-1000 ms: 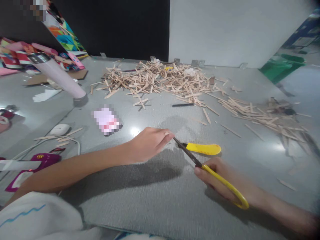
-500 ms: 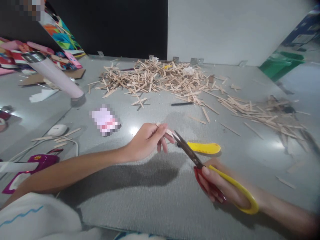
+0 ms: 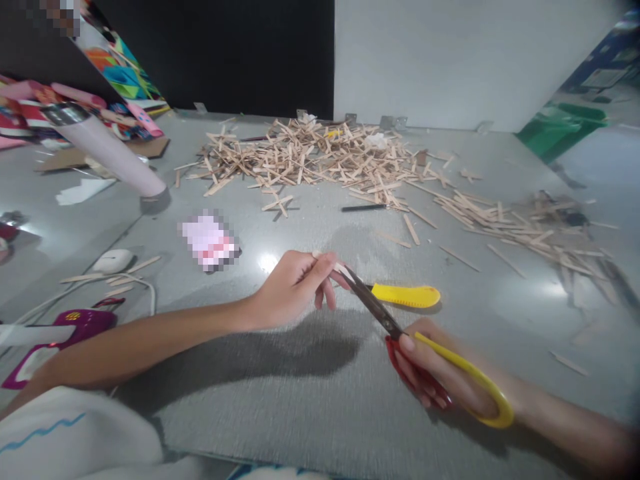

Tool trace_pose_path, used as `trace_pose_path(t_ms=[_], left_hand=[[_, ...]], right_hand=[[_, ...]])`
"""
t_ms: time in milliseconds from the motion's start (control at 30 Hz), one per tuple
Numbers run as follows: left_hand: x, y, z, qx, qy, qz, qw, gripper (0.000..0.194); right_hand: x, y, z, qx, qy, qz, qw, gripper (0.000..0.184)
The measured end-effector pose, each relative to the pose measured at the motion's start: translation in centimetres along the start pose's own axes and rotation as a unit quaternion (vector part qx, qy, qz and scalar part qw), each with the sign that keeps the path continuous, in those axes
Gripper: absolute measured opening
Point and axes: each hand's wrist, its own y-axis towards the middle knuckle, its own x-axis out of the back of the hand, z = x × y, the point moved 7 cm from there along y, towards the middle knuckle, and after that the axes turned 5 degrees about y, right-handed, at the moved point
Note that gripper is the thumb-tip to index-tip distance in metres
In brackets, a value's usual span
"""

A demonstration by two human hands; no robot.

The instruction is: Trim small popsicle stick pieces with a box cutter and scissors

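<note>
My left hand (image 3: 300, 283) pinches a short, pale wooden craft stick (image 3: 340, 269) between thumb and fingers; most of it is hidden by the hand. My right hand (image 3: 435, 367) is wrapped round the scissors (image 3: 377, 312), which have one yellow and one red handle. Their dark blades point up and left, their tips beside my left fingertips at the stick's free end. Just behind the blades, a yellow-handled tool (image 3: 407, 295) lies on the table, its far end partly hidden.
A large heap of wooden sticks (image 3: 300, 157) spreads along the back, with more sticks (image 3: 480, 213) at right. To the left are a pale tumbler (image 3: 113, 150), a white mouse (image 3: 114, 261), a purple glue gun (image 3: 87, 323) with a cable, and a blurred-out pink item (image 3: 210, 240).
The scissors have shifted slightly left, their blades closing around the stick's end. My left hand stays nearly in place, still pinching the stick.
</note>
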Motion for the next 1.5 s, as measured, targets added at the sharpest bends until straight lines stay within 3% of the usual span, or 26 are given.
trace_pose_path(t_ms=[267,433,567,700,933,1133,1333,1500], left_hand=[[-0.3,-0.6,0.6,-0.001,0.024,-0.001,1.0,0.073],[-0.7,-1.0,1.3,0.015,0.02,-0.003,1.0,0.076],[-0.7,-1.6,1.1,-0.004,0.066,-0.033,0.997,0.073],[-0.8,-2.0,1.1,-0.001,0.073,-0.047,0.996,0.072],[-1.1,-1.8,1.2,0.01,0.054,-0.03,0.998,0.074],[-1.0,-1.7,1.0,-0.002,0.049,-0.029,0.998,0.072],[-0.6,-1.6,0.1,-0.061,0.097,-0.033,0.993,0.065],[-0.3,-1.3,-0.8,-0.116,0.179,-0.022,0.977,0.059]], right_hand=[[-0.4,0.1,-0.7,-0.029,0.029,0.016,0.999,0.089],[0.2,-0.5,-0.6,-0.081,-0.016,-0.06,0.995,0.094],[-0.4,-0.5,-0.8,-0.098,-0.016,-0.047,0.994,0.094],[-0.2,-0.4,-0.4,-0.063,-0.044,-0.071,0.995,0.092],[-0.5,-0.5,0.2,-0.051,-0.062,-0.044,0.996,0.09],[-0.4,-0.3,0.4,0.009,-0.087,-0.043,0.995,0.082],[0.7,-0.1,0.3,0.059,-0.114,-0.105,0.986,0.074],[0.8,-0.6,1.4,0.045,-0.111,-0.092,0.989,0.07]])
